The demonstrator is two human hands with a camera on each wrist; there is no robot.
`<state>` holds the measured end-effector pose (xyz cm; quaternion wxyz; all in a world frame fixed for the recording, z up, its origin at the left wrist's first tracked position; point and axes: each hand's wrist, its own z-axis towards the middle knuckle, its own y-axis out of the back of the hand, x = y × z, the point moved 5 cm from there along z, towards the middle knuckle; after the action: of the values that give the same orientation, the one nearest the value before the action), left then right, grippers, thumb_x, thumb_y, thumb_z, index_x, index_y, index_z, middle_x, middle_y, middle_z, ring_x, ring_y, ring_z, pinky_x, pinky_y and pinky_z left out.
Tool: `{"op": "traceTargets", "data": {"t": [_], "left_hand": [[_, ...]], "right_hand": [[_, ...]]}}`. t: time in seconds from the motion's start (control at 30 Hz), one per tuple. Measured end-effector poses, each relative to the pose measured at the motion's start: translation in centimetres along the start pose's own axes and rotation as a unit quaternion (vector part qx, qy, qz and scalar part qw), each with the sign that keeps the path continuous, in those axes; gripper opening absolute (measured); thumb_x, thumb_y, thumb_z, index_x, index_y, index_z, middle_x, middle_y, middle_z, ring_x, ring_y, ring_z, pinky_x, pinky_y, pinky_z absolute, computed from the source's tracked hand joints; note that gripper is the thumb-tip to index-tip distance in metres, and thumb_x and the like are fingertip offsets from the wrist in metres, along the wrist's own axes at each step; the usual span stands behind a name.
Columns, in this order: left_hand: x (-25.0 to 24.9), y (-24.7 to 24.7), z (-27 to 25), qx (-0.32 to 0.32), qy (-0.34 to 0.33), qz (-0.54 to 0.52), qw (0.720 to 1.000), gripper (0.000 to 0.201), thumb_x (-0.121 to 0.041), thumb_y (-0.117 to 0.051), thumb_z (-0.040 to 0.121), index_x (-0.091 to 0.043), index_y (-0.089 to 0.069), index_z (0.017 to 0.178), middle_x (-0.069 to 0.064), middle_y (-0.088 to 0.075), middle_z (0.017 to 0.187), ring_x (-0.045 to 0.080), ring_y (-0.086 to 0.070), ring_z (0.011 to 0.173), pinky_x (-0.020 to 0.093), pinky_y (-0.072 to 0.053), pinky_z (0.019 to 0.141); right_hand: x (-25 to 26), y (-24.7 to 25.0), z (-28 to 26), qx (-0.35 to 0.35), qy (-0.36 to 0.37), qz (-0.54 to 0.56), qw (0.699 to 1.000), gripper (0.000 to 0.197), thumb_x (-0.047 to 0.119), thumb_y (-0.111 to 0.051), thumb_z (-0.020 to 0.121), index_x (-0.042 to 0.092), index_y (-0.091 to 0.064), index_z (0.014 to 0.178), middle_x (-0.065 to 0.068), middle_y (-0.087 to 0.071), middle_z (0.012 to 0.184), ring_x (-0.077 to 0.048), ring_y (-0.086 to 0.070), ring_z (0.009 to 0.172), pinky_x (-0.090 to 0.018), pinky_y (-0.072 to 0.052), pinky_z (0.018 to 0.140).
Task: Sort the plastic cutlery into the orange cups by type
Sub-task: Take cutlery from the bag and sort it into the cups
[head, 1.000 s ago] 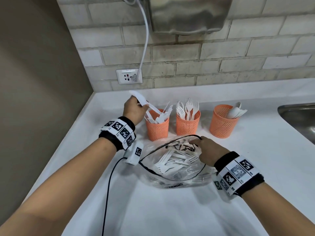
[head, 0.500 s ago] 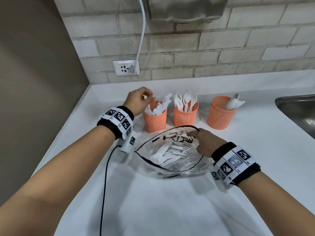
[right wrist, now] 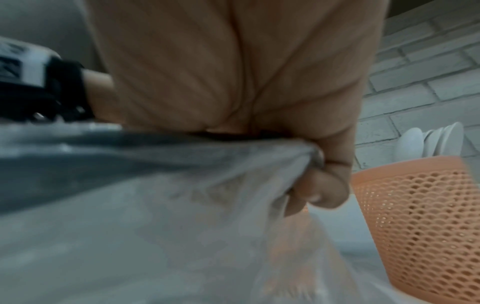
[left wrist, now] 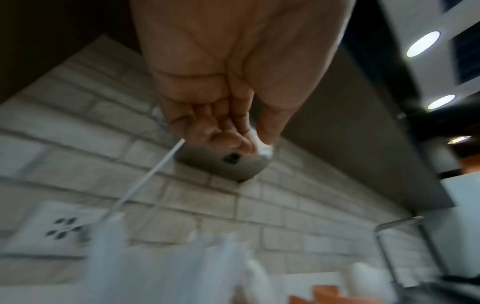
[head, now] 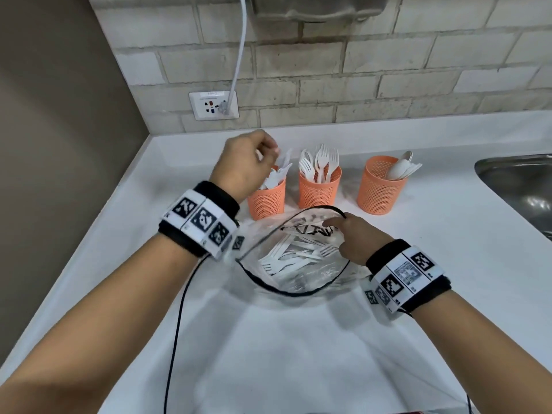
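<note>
Three orange mesh cups stand in a row on the white counter: the left cup holds knives, the middle cup forks, the right cup spoons. My left hand hovers over the left cup, fingers curled, pinching the end of a white knife whose lower part is hidden. A clear plastic bag lies in front of the cups with several white forks inside. My right hand grips the bag's black-edged rim and holds the mouth open.
A steel sink is set into the counter at the right. A wall socket with a white cord sits behind the cups, under a metal dispenser. A brown wall bounds the left. A black cable trails from my left wrist.
My left hand has brought the white knife down from above the left cup until only its end shows at the fingertips. My right hand has stayed on the bag's rim.
</note>
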<state>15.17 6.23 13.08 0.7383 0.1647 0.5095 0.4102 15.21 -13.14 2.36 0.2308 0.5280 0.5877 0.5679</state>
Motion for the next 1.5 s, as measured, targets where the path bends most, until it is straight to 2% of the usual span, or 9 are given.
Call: {"op": "traceTargets", "data": {"t": [0.13, 0.23, 0.37, 0.5, 0.7, 0.97, 1.17, 1.3, 1.5], "left_hand": [[-3.1, -4.6, -5.7, 0.214, -0.043, 0.019, 0.976, 0.014, -0.013, -0.055, 0.09, -0.014, -0.067, 0.097, -0.004, -0.062, 0.086, 0.007, -0.056, 0.071, 0.02, -0.047, 0.071], [-2.0, -8.0, -9.4, 0.394, -0.023, 0.138, 0.908, 0.026, -0.017, -0.05, 0.092, -0.013, -0.065, 0.112, 0.004, -0.066, 0.113, 0.018, -0.06, 0.098, 0.026, -0.048, 0.088], [-0.9, -9.4, -12.0, 0.48, -0.025, 0.238, 0.844, 0.035, -0.027, -0.045, 0.094, -0.011, -0.06, 0.122, 0.011, -0.061, 0.123, 0.026, -0.056, 0.111, 0.033, -0.046, 0.093], [0.6, -8.0, -11.4, 0.463, -0.013, 0.316, 0.828, 0.042, -0.034, -0.043, 0.094, -0.007, -0.056, 0.124, 0.013, -0.057, 0.127, 0.029, -0.054, 0.115, 0.035, -0.046, 0.096], [1.1, -4.6, -9.2, 0.405, 0.034, 0.291, 0.866, 0.046, -0.031, -0.045, 0.096, -0.015, -0.044, 0.139, 0.005, -0.043, 0.146, 0.022, -0.04, 0.134, 0.031, -0.034, 0.11], [-2.0, -11.8, -12.3, 0.461, 0.013, 0.295, 0.837, 0.035, -0.015, -0.04, 0.095, -0.006, -0.055, 0.126, 0.014, -0.056, 0.13, 0.026, -0.054, 0.117, 0.033, -0.045, 0.095], [0.2, -14.2, -12.7, 0.455, 0.033, 0.261, 0.851, 0.077, -0.032, -0.06, 0.087, -0.017, -0.018, 0.149, 0.01, -0.026, 0.154, 0.028, -0.034, 0.138, 0.039, -0.035, 0.111], [0.3, -13.4, -12.3, 0.441, 0.014, 0.273, 0.855, 0.078, -0.037, -0.064, 0.084, -0.015, -0.026, 0.147, 0.008, -0.035, 0.15, 0.025, -0.04, 0.134, 0.034, -0.037, 0.109], [0.7, -11.5, -11.4, 0.411, 0.039, 0.35, 0.841, 0.032, -0.006, -0.036, 0.098, -0.001, -0.057, 0.122, 0.013, -0.06, 0.125, 0.025, -0.057, 0.115, 0.032, -0.045, 0.098]], "right_hand": [[-0.2, -0.2, -0.4, -0.008, 0.008, -0.002, 1.0, 0.057, -0.01, -0.043, 0.078, 0.019, -0.054, 0.125, -0.012, -0.047, 0.127, -0.029, -0.053, 0.112, -0.027, -0.042, 0.088], [-0.3, -0.3, -0.9, -0.022, 0.013, 0.001, 1.0, 0.047, -0.009, -0.043, 0.078, 0.019, -0.066, 0.107, -0.011, -0.048, 0.117, -0.028, -0.054, 0.106, -0.027, -0.041, 0.088], [-0.6, -1.0, -1.8, -0.004, 0.004, -0.017, 1.0, 0.044, -0.007, -0.044, 0.081, 0.021, -0.072, 0.1, -0.008, -0.043, 0.116, -0.03, -0.051, 0.107, -0.038, -0.046, 0.093], [-0.7, -1.5, -2.4, 0.01, -0.014, -0.022, 1.0, 0.026, 0.002, -0.051, 0.083, 0.008, -0.071, 0.098, -0.008, -0.04, 0.121, -0.03, -0.048, 0.108, -0.044, -0.046, 0.093], [-0.6, -2.4, -3.1, 0.017, 0.004, -0.042, 0.999, 0.024, 0.009, -0.047, 0.085, 0.004, -0.069, 0.093, -0.007, -0.037, 0.125, -0.026, -0.044, 0.1, -0.042, -0.047, 0.092], [-0.3, -3.2, -4.1, 0.019, 0.016, -0.086, 0.996, 0.021, 0.015, -0.049, 0.084, 0.004, -0.066, 0.089, -0.01, -0.037, 0.113, -0.025, -0.037, 0.088, -0.035, -0.042, 0.078], [-0.6, -3.7, -4.1, 0.023, 0.017, -0.062, 0.998, 0.02, 0.015, -0.058, 0.081, 0.003, -0.068, 0.092, -0.009, -0.038, 0.112, -0.032, -0.047, 0.108, -0.033, -0.042, 0.087], [-0.9, -4.0, -4.1, 0.013, -0.004, -0.07, 0.997, 0.024, 0.017, -0.061, 0.08, 0.001, -0.065, 0.097, -0.012, -0.039, 0.121, -0.032, -0.047, 0.109, -0.032, -0.042, 0.085], [-1.1, -3.5, -3.9, 0.009, -0.03, -0.062, 0.998, 0.026, 0.02, -0.063, 0.08, 0.001, -0.064, 0.098, -0.01, -0.038, 0.114, -0.03, -0.049, 0.104, -0.032, -0.042, 0.078]]}}
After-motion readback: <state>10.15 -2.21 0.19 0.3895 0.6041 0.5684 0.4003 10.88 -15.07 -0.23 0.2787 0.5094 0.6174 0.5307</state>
